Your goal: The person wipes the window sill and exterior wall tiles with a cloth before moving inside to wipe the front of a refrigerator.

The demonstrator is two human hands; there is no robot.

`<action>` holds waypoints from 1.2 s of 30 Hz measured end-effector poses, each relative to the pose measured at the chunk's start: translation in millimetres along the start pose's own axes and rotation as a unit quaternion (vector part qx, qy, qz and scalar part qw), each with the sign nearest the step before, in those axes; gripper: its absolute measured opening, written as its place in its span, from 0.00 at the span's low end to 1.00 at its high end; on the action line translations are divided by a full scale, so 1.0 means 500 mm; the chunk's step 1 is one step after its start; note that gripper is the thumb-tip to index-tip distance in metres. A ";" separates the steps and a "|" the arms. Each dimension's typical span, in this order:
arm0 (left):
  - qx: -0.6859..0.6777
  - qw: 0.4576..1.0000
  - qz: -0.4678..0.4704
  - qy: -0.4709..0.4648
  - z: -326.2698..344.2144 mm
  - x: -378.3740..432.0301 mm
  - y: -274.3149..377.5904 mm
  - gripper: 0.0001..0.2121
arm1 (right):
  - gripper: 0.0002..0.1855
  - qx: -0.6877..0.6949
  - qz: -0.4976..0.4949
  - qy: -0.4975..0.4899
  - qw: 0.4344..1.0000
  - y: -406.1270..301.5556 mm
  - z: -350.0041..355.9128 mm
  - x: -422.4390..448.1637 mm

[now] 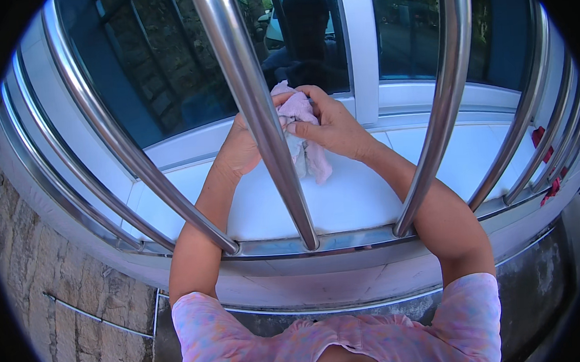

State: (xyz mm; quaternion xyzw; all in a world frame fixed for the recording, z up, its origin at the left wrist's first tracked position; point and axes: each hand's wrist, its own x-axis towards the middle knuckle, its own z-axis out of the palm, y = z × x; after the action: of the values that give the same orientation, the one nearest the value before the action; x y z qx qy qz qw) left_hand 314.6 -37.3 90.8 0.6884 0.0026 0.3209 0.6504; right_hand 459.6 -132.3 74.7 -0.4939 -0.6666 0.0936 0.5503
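Both my arms reach between stainless steel window bars (pixel 262 113). A crumpled pink and pale grey cloth (pixel 302 109) is held between my hands, its lower end hanging over the white tiled sill (pixel 349 192). My right hand (pixel 336 124) pinches the cloth from the right, thumb in front and fingers curled behind its top. On the other side, my left hand (pixel 248 141) grips the cloth's left edge, partly hidden by the middle bar. Just behind the hands stands the dark, reflective window glass (pixel 307 47) in its white frame (pixel 362 54).
Several upright bars rise from a polished metal bottom rail (pixel 273 245) close to my forearms. Red material (pixel 551 192) is at the bars on the far right. A rough stone wall (pixel 89 290) lies at the lower left, with a thin white pipe (pixel 100 319) along it.
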 end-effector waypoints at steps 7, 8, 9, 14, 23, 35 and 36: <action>-0.005 0.992 0.041 0.119 -0.025 -0.004 -0.003 0.13 | 0.15 -0.008 0.096 0.171 0.980 0.001 -0.094 0.019; -0.014 0.994 0.038 0.106 -0.029 -0.002 -0.005 0.13 | 0.16 0.026 0.122 0.190 0.974 -0.008 -0.110 0.016; -0.035 0.991 0.018 0.129 -0.035 0.000 -0.008 0.12 | 0.16 0.058 0.129 0.169 0.976 -0.034 -0.126 -0.004; -0.123 0.981 -0.028 0.149 -0.019 -0.003 -0.022 0.08 | 0.16 -0.152 0.212 0.164 0.951 -0.070 -0.167 -0.116; -0.084 0.990 -0.046 0.099 0.035 -0.042 0.017 0.06 | 0.12 0.033 0.026 0.591 0.806 -0.172 -0.134 -0.442; -0.137 0.982 0.050 0.117 -0.081 -0.141 0.121 0.11 | 0.13 0.035 0.032 0.608 0.793 -0.097 -0.402 -0.487; -0.092 0.962 0.083 0.242 -0.061 -0.172 0.125 0.12 | 0.14 0.058 0.073 0.581 0.808 -0.088 -0.429 -0.489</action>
State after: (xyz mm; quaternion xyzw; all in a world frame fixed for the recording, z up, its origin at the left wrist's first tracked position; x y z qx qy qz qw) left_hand 206.8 -56.0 107.4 0.5253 0.0732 0.5292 0.6623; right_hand 589.4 -430.1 28.1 -0.4703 -0.1777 -0.1331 0.8541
